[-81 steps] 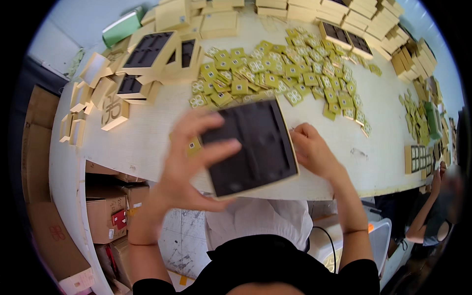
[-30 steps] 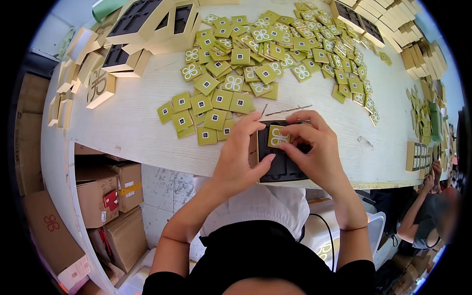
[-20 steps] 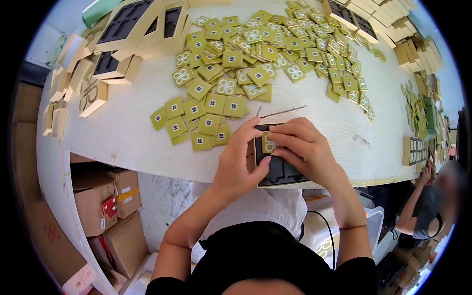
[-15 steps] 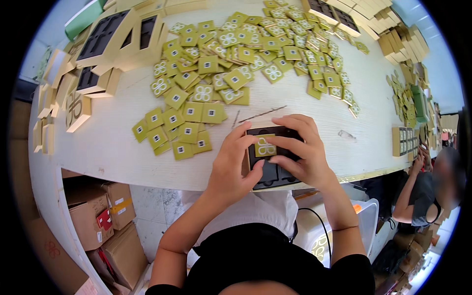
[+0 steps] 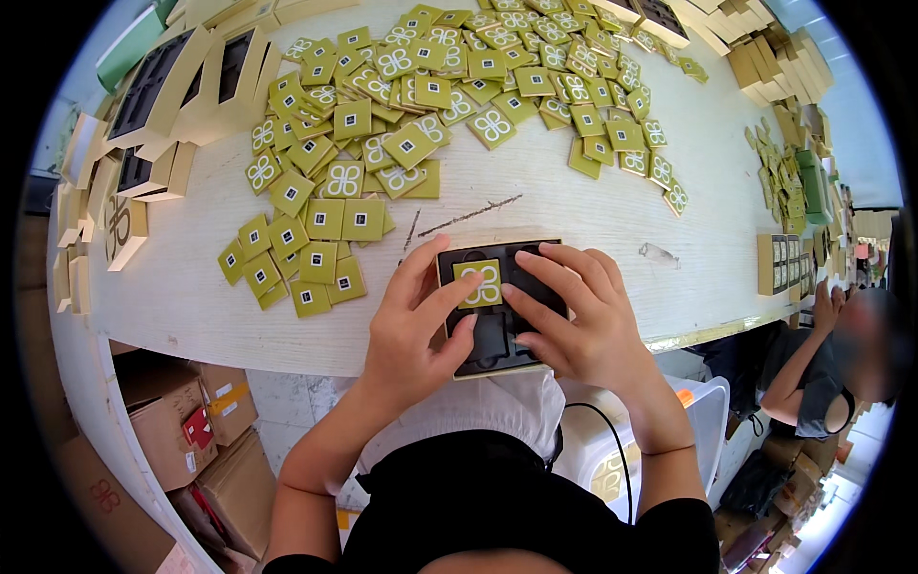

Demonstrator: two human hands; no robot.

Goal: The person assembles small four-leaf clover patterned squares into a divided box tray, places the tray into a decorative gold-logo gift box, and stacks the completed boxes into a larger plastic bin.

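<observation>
At the table's front edge lies a shallow cream box with a black compartment insert (image 5: pixel 491 337). One olive-green square tile (image 5: pixel 480 284) with a white four-loop pattern sits in its upper left compartment. My left hand (image 5: pixel 406 330) is closed around the box's left side, its index fingertip on the tile and its thumb at the insert below. Across the right half of the insert my right hand (image 5: pixel 583 306) is open, fingers spread; one fingertip touches the tile's right edge. That hand hides the right-hand compartments.
A broad pile of green tiles (image 5: pixel 411 146) covers the far middle of the table (image 5: pixel 574 210). Boxes with black inserts (image 5: pixel 158 81) stand at the left, more boxes (image 5: pixel 776 67) at the far right. A co-worker (image 5: pixel 813 373) sits at the right beside a filled box (image 5: pixel 784 263).
My right fingers have moved off the tile's face and spread over the insert. My left index finger now rests on the tile. The whole scene has shifted slightly left in view.
</observation>
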